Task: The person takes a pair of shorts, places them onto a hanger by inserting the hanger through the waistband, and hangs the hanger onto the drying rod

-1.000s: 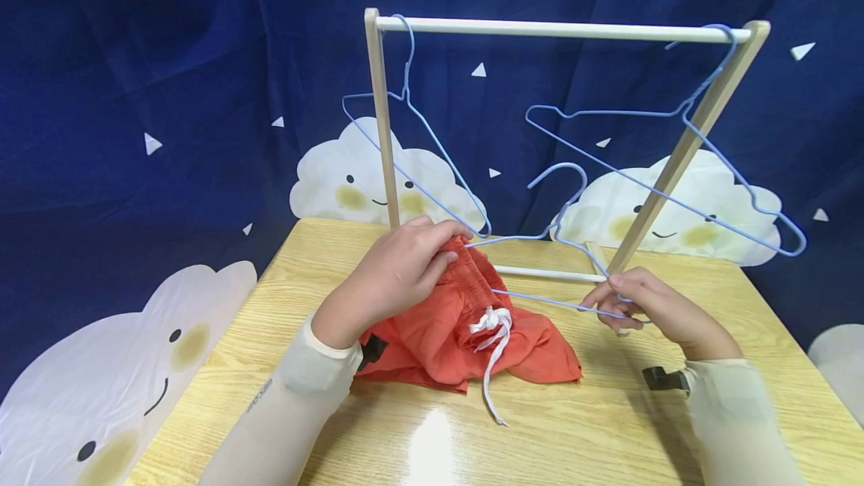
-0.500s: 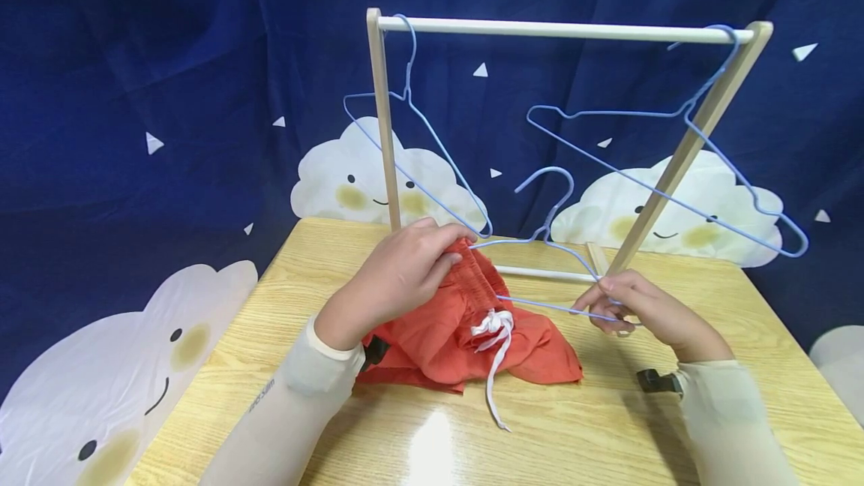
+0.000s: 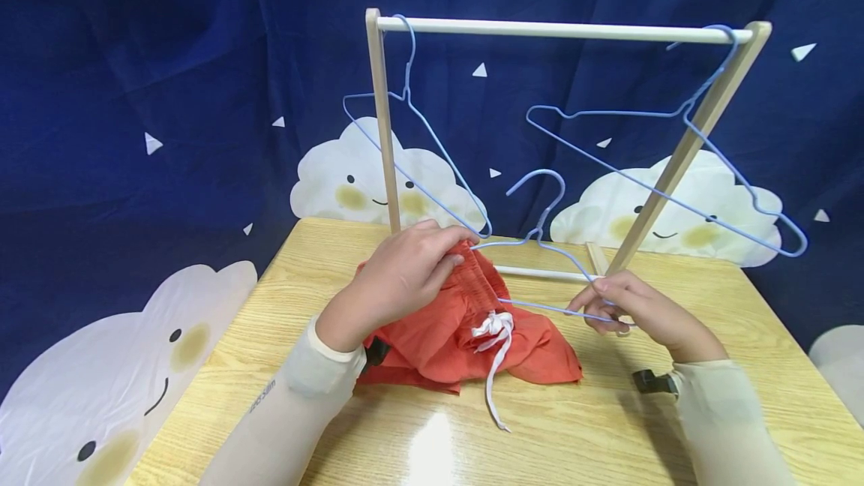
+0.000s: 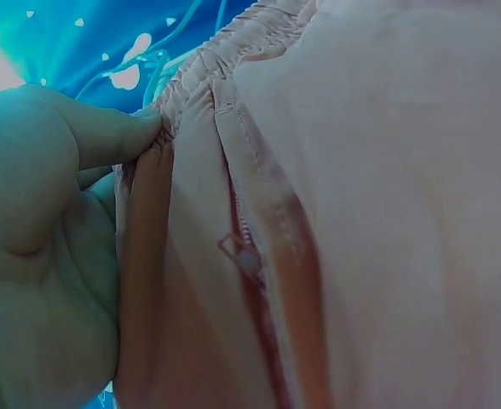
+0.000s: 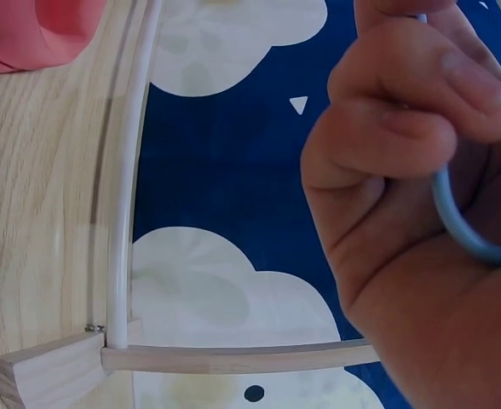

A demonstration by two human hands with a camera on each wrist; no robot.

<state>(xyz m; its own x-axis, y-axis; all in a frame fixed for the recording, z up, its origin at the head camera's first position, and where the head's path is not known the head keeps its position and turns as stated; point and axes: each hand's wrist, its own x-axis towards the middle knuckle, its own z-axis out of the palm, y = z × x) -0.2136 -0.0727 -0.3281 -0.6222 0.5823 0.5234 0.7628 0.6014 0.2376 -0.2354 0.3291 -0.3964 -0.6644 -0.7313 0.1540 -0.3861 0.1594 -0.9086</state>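
Observation:
Red shorts [image 3: 432, 336] with a gathered elastic waistband and a white drawstring [image 3: 496, 325] lie bunched on the table. My left hand [image 3: 408, 265] pinches the waistband at its far left end; in the left wrist view the thumb [image 4: 118, 132] presses on the gathered edge, beside a zipped pocket [image 4: 246, 256]. A blue wire hanger [image 3: 547, 246] has its left end inside the waist opening, hidden by the cloth. My right hand [image 3: 637, 310] grips the hanger's right end, and the right wrist view shows its fingers curled round the blue wire [image 5: 463, 226]. The hanger's hook points up.
Behind the shorts stands a wooden rack [image 3: 567, 30] with a white top rail and a low white bar [image 3: 540, 273]. Two blue hangers hang from it, one left [image 3: 439, 145] and one right [image 3: 675, 193]. A dark blue curtain with cloud faces [image 3: 202, 96] backs the table [image 3: 378, 441].
My right hand and the hanger have moved left, so the hanger sits a little deeper in the waistband. The left hand has stayed nearly in place on the shorts.

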